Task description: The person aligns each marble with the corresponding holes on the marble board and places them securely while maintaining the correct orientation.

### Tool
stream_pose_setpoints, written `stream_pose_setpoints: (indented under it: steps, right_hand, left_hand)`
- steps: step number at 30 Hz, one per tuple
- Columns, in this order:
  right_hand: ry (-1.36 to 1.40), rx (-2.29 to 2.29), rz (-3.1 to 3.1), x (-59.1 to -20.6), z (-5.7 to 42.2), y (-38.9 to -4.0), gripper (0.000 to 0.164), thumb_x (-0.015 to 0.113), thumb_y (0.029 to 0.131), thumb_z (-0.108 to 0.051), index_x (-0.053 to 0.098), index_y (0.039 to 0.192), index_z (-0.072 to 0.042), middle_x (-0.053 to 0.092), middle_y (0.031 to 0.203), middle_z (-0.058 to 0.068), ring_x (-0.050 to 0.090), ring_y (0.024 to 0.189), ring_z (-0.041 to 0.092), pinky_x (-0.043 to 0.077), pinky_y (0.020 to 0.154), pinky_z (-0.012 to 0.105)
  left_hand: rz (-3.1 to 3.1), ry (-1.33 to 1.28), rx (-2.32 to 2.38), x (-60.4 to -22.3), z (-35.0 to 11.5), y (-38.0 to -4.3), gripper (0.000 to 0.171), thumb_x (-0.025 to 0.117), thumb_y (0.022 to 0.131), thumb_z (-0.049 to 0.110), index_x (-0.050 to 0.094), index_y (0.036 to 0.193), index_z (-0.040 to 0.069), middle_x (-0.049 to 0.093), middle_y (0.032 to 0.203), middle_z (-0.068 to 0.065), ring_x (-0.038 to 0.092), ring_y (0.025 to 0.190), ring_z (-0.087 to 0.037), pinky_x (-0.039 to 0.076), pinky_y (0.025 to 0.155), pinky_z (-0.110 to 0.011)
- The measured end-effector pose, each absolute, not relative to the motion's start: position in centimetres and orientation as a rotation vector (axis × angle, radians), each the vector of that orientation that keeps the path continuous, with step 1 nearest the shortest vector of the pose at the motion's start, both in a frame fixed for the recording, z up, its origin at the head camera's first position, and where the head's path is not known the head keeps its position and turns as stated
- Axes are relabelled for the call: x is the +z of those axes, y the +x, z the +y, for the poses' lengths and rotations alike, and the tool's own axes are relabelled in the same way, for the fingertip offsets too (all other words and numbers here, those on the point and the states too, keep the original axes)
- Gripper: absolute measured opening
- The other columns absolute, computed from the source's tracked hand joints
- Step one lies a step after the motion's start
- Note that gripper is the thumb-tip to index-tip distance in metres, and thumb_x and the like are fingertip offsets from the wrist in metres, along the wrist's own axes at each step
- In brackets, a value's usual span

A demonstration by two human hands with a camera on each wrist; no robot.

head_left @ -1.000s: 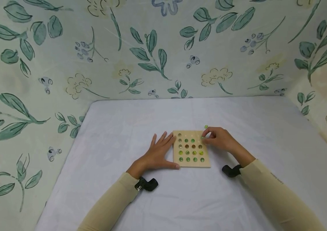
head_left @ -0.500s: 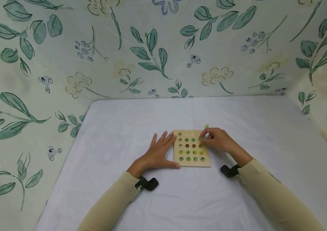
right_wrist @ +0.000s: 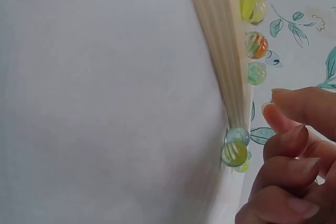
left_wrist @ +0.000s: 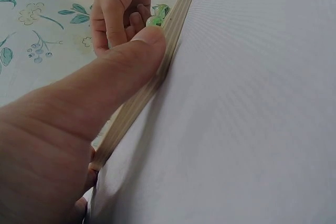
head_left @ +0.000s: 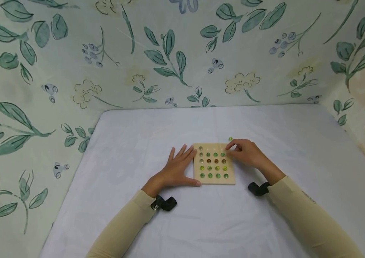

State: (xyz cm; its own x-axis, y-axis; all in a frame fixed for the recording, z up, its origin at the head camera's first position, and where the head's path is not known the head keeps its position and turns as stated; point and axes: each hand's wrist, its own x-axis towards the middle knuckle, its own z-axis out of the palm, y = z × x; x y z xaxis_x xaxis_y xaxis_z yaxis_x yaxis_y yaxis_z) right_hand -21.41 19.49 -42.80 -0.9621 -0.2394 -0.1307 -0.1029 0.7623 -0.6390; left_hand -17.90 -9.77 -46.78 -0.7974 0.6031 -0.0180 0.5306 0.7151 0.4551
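A square wooden board [head_left: 214, 182] lies on the white cloth, with glass marbles [head_left: 216, 168] seated in rows. Green, yellow, brownish and clear ones fill most rows; the far row shows one marble at its left end. My left hand [head_left: 177, 170] rests with spread fingers along the board's left side, its thumb [left_wrist: 149, 40] at the near edge. My right hand [head_left: 244, 153] hovers at the board's right edge, beside the last green marble [head_left: 222, 154] of the second row. Its fingers are loosely curled, and no marble shows between the fingertips in the right wrist view.
A loose yellow-green marble [head_left: 230, 138] lies beyond the board's far right corner. In the right wrist view, several marbles [right_wrist: 234, 153] cluster near the board's end. A floral-patterned cloth [head_left: 121, 71] rises behind the white table [head_left: 137, 132].
My right hand has let go of a green marble, which now sits at the right end of the second row, and has drawn slightly right. My left hand has stayed in place.
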Motion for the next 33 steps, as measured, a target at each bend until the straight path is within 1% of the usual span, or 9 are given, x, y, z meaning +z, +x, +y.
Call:
stream_pose_setpoints:
  steps: [4,14,27,33]
  right_hand:
    - [-0.237,-0.975,2.790,-42.6,20.0,-21.6,0.016,0.064,0.093,-0.024,0.068,0.105,-0.013,0.056,0.068,0.006,0.048,0.060,0.020,0.039,0.053,0.029]
    - [-0.189,-0.977,2.792,-42.5,20.9,-21.4,0.018,0.063,0.093,-0.025,0.067,0.106,-0.012,0.057,0.069,0.007,0.048,0.061,0.021,0.038,0.053,0.030]
    - [-0.185,-0.963,2.758,-42.8,21.8,-21.1,0.019,0.064,0.092,-0.024,0.066,0.106,-0.011,0.055,0.072,0.006,0.047,0.063,0.020,0.038,0.053,0.029]
    - [-0.169,-0.963,2.740,-42.9,22.2,-21.1,0.021,0.066,0.091,-0.024,0.066,0.107,-0.011,0.055,0.073,0.006,0.047,0.063,0.020,0.038,0.053,0.029]
  left_hand:
    - [2.759,0.917,0.645,-46.7,-9.7,-18.0,0.117,0.063,0.071,0.077,0.010,0.157,0.016,0.004,0.162,-0.001,-0.005,0.148,-0.024,-0.012,0.113,-0.054]
    - [2.765,0.908,0.625,-46.7,-9.7,-17.9,0.117,0.062,0.071,0.078,0.010,0.157,0.016,0.004,0.162,-0.001,-0.005,0.148,-0.024,-0.011,0.113,-0.054]
    - [2.763,0.929,0.650,-46.8,-9.7,-17.9,0.117,0.063,0.072,0.077,0.011,0.156,0.015,0.006,0.162,-0.003,-0.003,0.148,-0.026,-0.010,0.113,-0.056]
    - [2.763,0.924,0.639,-46.8,-9.6,-17.9,0.117,0.062,0.071,0.077,0.010,0.157,0.015,0.005,0.162,-0.002,-0.004,0.148,-0.025,-0.011,0.113,-0.055]
